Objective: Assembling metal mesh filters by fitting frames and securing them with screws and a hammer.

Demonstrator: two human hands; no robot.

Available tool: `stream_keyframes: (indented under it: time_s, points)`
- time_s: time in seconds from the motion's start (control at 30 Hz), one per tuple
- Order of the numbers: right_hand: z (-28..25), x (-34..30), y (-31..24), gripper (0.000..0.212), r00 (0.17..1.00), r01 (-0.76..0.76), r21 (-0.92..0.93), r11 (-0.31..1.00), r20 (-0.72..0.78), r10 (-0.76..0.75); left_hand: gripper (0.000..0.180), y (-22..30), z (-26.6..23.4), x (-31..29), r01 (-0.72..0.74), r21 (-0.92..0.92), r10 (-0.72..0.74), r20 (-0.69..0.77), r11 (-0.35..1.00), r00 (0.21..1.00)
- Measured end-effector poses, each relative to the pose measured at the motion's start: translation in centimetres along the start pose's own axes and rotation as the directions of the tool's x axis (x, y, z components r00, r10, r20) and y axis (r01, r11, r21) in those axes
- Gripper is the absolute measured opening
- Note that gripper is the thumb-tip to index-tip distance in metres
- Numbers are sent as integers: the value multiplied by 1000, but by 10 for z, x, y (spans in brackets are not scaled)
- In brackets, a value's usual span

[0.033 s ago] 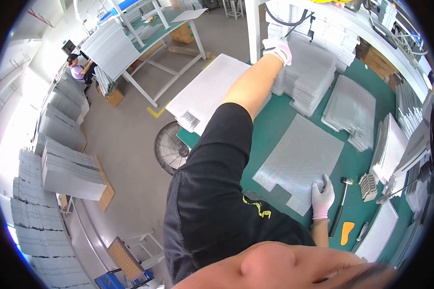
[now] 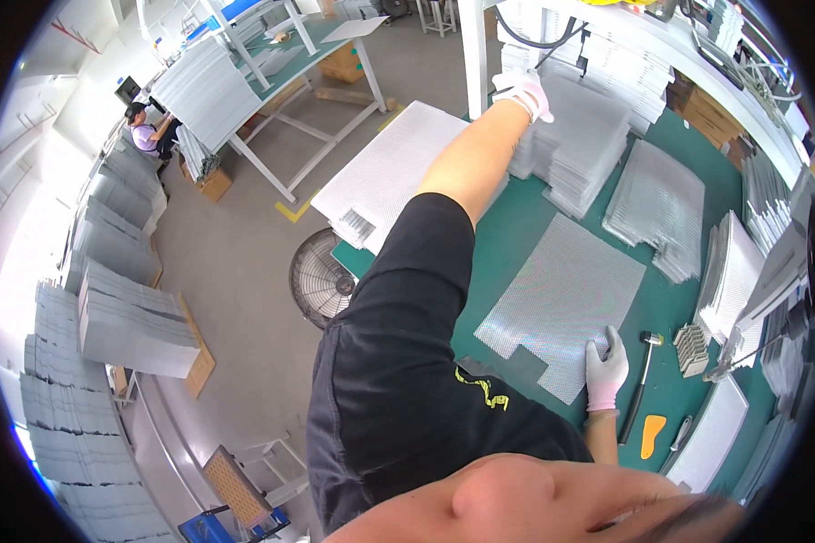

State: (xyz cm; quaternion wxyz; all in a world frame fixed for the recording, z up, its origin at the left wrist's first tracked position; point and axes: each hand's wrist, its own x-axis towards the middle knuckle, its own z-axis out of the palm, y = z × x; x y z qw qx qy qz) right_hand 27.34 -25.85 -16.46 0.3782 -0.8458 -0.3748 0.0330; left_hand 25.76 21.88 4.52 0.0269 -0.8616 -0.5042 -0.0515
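My left hand [image 2: 522, 90], in a white and pink glove, reaches far out beside a white post [image 2: 476, 59]. Its fingers are curled by a thin dark rod; what they hold is not clear. Just right of it stands a stack of perforated metal sheets [image 2: 584, 122]. One notched perforated sheet [image 2: 561, 294] lies flat on the green tabletop [image 2: 493, 290]. At this sheet's near right edge rests my right hand [image 2: 607, 369], also gloved, thumb and fingers apart. A hammer [image 2: 643, 380] with a black handle lies just right of that hand.
Near the hammer are an orange scraper-like piece [image 2: 652, 436], a small knife-like tool [image 2: 682, 433] and a stack of metal pieces [image 2: 693, 351]. More sheets [image 2: 656, 208] lie to the right. A floor fan [image 2: 321, 279] stands left. A person [image 2: 152, 131] sits in the far left.
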Motion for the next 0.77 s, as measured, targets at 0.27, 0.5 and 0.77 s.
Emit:
stream_keyframes:
  time_s: [0.27, 0.5, 0.77]
  points:
    - [5, 5, -11, 50, 999, 40, 4, 999, 19, -40, 27, -65, 34, 31, -330, 146, 339, -40, 932, 940]
    - [4, 5, -21, 50, 996, 83, 6, 997, 15, -83, 51, -65, 73, 18, 74, -173, -43, 174, 982, 984]
    - [-3, 2, -10, 51, 1000, -21, 21, 1000, 14, 20, 45, -1, 72, 38, 50, -286, -10, 137, 957, 990]
